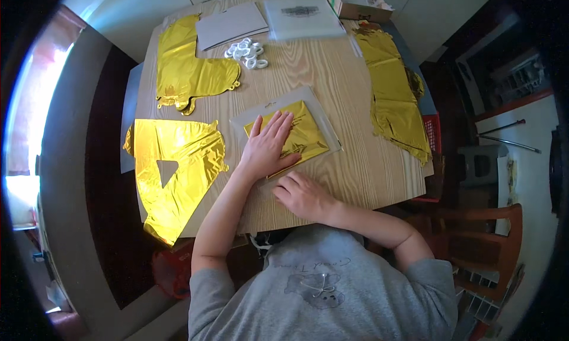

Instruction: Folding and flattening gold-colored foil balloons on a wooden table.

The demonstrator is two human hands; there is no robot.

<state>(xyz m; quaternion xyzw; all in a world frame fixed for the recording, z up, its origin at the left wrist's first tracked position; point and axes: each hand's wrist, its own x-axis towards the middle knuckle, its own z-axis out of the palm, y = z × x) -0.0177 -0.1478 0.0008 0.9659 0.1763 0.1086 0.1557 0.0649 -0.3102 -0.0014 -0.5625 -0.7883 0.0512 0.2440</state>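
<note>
My left hand lies flat, fingers stretched out, on a folded gold foil balloon. Under the balloon is a grey card in a clear plastic bag with a hang hole at its top edge. Close by the bag's near corner rests my right hand, its fingers curled in; whether they grip the bag's edge is hidden. Unfolded gold foil balloons lie around: one with a triangular hole at the left, an L-shaped one at the far left, and another gold foil piece along the right.
White ribbon rolls sit in a small heap near the far side. Behind them are grey cards and a stack of clear bags. A cardboard box stands at the far right. A wooden chair is at my right.
</note>
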